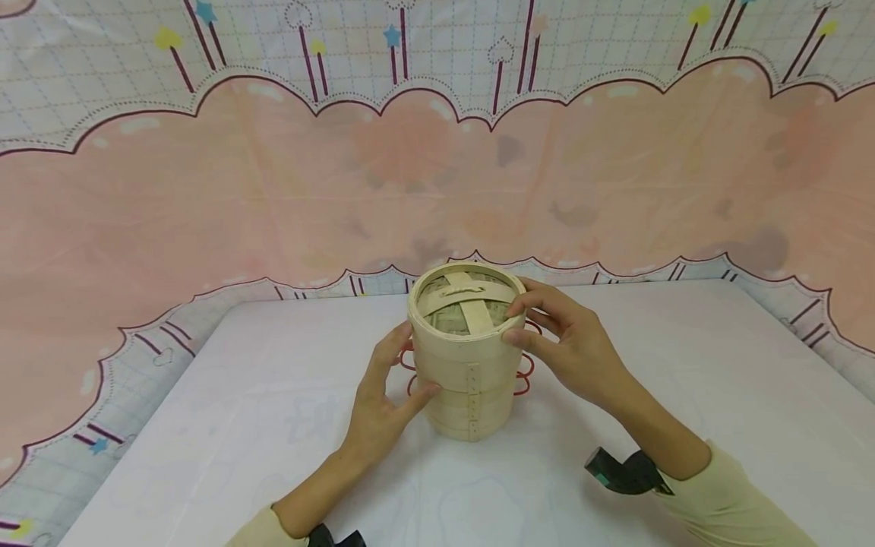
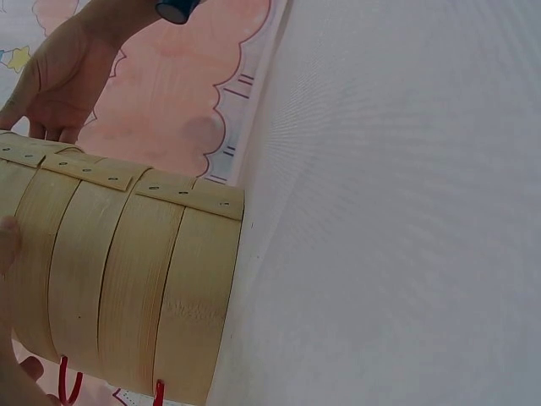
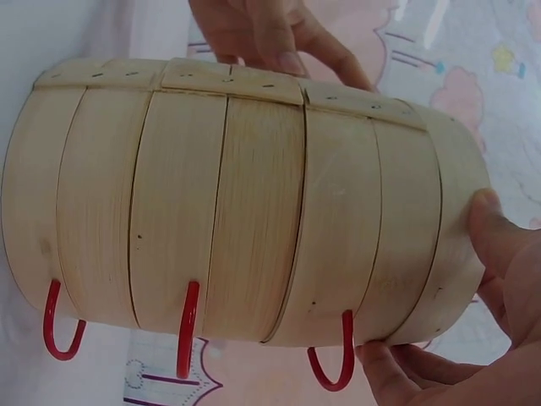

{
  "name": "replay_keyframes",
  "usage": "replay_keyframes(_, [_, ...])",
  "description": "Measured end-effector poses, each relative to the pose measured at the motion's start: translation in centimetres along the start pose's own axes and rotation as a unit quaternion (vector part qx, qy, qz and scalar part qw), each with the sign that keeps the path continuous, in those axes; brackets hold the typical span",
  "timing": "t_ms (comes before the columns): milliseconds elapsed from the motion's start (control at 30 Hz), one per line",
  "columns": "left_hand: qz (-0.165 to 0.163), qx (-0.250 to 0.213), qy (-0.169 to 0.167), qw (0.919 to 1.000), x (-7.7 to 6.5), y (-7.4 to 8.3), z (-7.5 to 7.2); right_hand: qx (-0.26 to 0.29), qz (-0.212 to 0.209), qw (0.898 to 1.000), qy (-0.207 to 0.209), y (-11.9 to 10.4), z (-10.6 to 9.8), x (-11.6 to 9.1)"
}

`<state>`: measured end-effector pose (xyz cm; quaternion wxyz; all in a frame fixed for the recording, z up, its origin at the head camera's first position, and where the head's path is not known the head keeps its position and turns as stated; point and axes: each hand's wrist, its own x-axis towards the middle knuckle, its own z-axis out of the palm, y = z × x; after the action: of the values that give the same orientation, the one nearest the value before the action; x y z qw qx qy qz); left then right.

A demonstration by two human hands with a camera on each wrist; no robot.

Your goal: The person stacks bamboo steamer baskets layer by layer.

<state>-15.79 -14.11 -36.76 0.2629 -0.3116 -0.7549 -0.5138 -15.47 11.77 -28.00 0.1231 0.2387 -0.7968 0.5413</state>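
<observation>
A round stack of pale bamboo steamer baskets (image 1: pixel 451 391) stands upright on the white table, its woven lid (image 1: pixel 473 304) on top with a strap handle across it. Around the lower left side curls my left hand (image 1: pixel 383 418), thumb on the front and fingers at the side, partly hidden behind. My right hand (image 1: pixel 574 342) pinches the lid's right rim, thumb outside and fingers over the top. Red loops (image 3: pixel 188 330) stick out from the baskets' sides. Seen from the right wrist, the lid (image 3: pixel 461 220) sits at the stack's end, under that hand's thumb.
The white tabletop (image 1: pixel 273 395) spreads around the stack. Behind it hangs a pink and white patterned cloth (image 1: pixel 307 197), which also shows along the table's left and right edges. A black wrist camera (image 1: pixel 625 471) is strapped at the right sleeve.
</observation>
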Motion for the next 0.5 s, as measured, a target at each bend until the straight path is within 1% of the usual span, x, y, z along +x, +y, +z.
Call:
replay_keyframes(200, [-0.009,-0.010,-0.005,0.9999,0.10,0.07,-0.15,0.000,-0.003,1.000,0.003,-0.06,0.09,0.22])
replay_keyframes(300, [-0.008,-0.014,-0.008,0.9998,0.15,0.03,-0.21,0.000,-0.005,1.000,0.005,-0.05,0.11,0.31])
replay_keyframes(500, [-0.012,-0.001,-0.013,0.9998,0.21,-0.02,-0.23,0.007,-0.004,1.000,0.008,-0.12,0.17,0.37])
